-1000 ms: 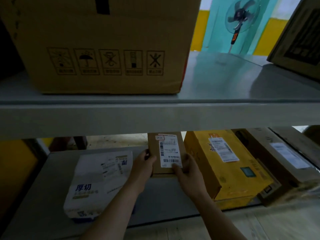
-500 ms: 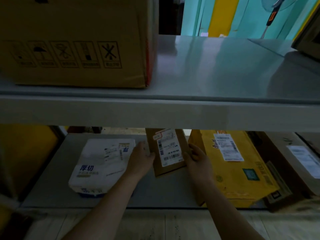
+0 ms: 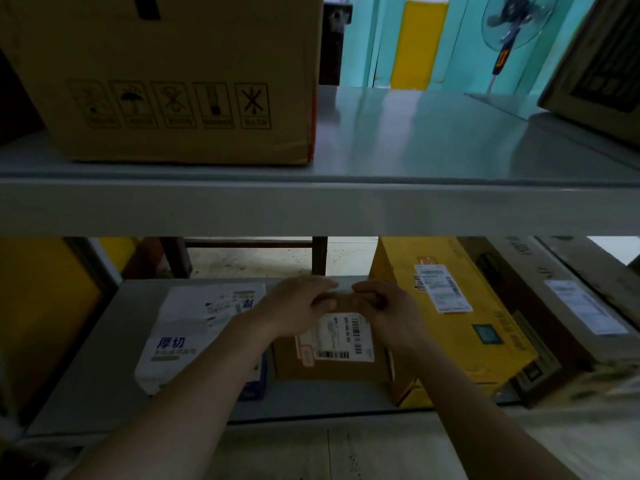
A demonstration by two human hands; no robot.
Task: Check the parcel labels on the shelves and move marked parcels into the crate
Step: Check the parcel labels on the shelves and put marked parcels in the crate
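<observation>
Lower shelf (image 3: 104, 368): brown parcel (image 3: 329, 367) lies between white bag (image 3: 194, 337) and yellow box (image 3: 460, 327). Left hand (image 3: 294, 306) and right hand (image 3: 388, 310) both grip closed on its far edge. Recommend tilting label (image 3: 341, 337) to the light, reading fully, keeping both holds. Crate not in view.

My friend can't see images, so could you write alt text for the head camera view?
Two bare hands, left hand and right hand, grip the far edge of a small brown parcel lying label-up on a grey lower shelf. A white bag lies to its left and a yellow box to its right; a large carton sits on the shelf above.
</observation>
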